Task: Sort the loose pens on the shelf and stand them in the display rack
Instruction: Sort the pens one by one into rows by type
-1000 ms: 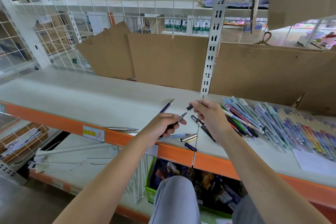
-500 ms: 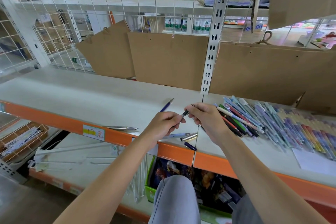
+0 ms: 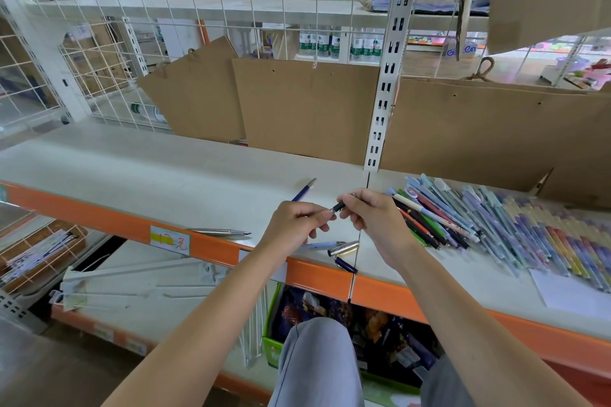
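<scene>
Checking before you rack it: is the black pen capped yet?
Cannot tell: both hands, left hand and right hand, hide most of the black pen.

White wire grid panels (image 3: 109,53), brown cardboard backing (image 3: 307,109), orange-edged shelving (image 3: 99,221)

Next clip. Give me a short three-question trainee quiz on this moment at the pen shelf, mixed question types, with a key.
1. True or false: the left hand and right hand hold one black pen between them.
2. The silver pen near the shelf's front edge lies: A) left of the hands B) in the big pile of pens C) inside a rack.
3. Fill in: the blue pen lies just ___ the hands, further back on the shelf.

Key: 1 true; 2 A; 3 beyond.
</scene>
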